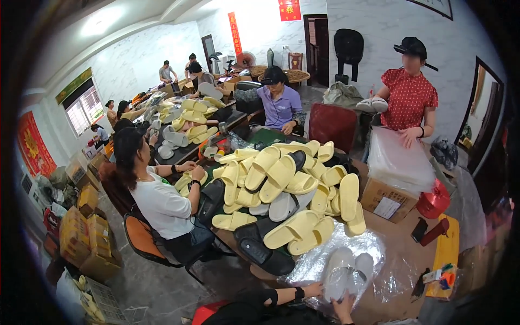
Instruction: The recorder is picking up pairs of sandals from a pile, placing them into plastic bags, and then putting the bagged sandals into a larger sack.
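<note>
White marble-patterned walls (374,38) around a broad brown counter (379,309).
A mound of pale-yellow slide slippers (276,179) fills the counter's middle; nearer lies crinkled clear plastic sheeting (314,265). On it rests a whitish pair of slippers (340,268), side by side, long axes running near to far, toe direction unclear. The left hand (312,290) touches the pair's left side, fingertips partly hidden; the right hand (342,310) meets the near end, thumb and fingers parted. How firmly either hand grips, I cannot tell.
</note>
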A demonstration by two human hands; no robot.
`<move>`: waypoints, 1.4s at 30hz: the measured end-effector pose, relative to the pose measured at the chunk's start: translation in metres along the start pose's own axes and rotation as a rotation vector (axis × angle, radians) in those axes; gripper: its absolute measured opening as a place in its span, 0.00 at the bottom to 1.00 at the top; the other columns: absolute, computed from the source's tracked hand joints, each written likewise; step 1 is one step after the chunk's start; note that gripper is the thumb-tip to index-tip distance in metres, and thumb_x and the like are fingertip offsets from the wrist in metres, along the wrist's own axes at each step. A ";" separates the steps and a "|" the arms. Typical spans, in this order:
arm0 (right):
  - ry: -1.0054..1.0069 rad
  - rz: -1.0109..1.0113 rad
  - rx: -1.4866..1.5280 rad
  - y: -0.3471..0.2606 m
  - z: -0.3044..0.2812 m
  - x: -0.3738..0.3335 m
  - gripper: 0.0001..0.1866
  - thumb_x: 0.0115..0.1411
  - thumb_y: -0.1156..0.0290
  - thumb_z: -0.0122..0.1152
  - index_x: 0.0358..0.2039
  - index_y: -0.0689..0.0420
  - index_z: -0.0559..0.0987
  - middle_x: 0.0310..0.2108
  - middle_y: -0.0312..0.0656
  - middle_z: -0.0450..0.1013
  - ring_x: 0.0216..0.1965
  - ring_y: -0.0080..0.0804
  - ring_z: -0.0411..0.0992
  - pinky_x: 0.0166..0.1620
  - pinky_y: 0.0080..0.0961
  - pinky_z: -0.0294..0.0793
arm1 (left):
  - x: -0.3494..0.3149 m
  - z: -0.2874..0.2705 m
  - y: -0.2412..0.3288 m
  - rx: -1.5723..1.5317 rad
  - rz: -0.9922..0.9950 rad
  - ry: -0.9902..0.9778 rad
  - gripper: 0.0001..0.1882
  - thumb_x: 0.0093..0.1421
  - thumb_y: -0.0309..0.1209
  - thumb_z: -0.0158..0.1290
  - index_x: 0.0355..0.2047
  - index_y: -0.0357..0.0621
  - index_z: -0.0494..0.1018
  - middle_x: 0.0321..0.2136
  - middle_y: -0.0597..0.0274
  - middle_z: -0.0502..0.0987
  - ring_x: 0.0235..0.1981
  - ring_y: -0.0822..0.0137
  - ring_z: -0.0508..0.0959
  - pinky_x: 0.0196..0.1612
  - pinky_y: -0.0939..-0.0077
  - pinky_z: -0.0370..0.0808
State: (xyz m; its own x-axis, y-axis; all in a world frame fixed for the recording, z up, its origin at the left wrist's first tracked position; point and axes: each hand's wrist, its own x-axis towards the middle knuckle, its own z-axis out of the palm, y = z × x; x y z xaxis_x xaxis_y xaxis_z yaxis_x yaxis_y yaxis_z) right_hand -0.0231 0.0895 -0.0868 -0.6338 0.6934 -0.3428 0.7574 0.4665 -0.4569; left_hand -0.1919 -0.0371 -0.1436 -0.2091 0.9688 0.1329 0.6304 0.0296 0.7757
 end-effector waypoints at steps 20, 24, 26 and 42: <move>0.156 -0.266 0.353 -0.042 -0.014 0.009 0.42 0.37 0.67 0.70 0.53 0.62 0.62 0.55 0.57 0.57 0.57 0.51 0.55 0.57 0.37 0.57 | 0.014 -0.038 0.059 -0.762 -0.509 -0.228 0.23 0.57 0.47 0.49 0.42 0.40 0.71 0.27 0.57 0.75 0.23 0.69 0.72 0.30 0.73 0.70; 0.093 -0.268 0.262 -0.042 -0.027 0.008 0.41 0.39 0.63 0.68 0.53 0.62 0.61 0.54 0.56 0.59 0.56 0.50 0.57 0.57 0.39 0.55 | 0.007 -0.033 0.047 -0.683 -0.559 -0.099 0.24 0.58 0.50 0.47 0.39 0.39 0.71 0.25 0.57 0.76 0.21 0.68 0.72 0.30 0.75 0.70; 0.048 -0.239 0.250 -0.034 -0.032 0.006 0.42 0.38 0.62 0.68 0.54 0.62 0.61 0.55 0.57 0.58 0.56 0.51 0.56 0.57 0.40 0.53 | 0.006 -0.039 0.045 -0.631 -0.555 -0.124 0.25 0.58 0.51 0.47 0.38 0.38 0.71 0.24 0.57 0.76 0.19 0.69 0.71 0.27 0.75 0.70; 0.215 -0.330 -0.298 0.016 0.007 0.013 0.37 0.35 0.66 0.66 0.50 0.58 0.66 0.55 0.52 0.58 0.56 0.50 0.56 0.55 0.40 0.57 | 0.015 -0.037 0.039 -0.590 -0.716 -0.425 0.23 0.57 0.46 0.48 0.34 0.33 0.73 0.20 0.56 0.76 0.10 0.70 0.66 0.13 0.74 0.62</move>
State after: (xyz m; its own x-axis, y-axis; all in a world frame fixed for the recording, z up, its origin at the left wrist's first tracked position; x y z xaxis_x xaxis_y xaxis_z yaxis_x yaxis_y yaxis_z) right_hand -0.0200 0.1016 -0.1046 -0.8245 0.5652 -0.0275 0.5534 0.7953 -0.2473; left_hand -0.1980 -0.0308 -0.0887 -0.0377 0.7815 -0.6227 -0.0316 0.6219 0.7824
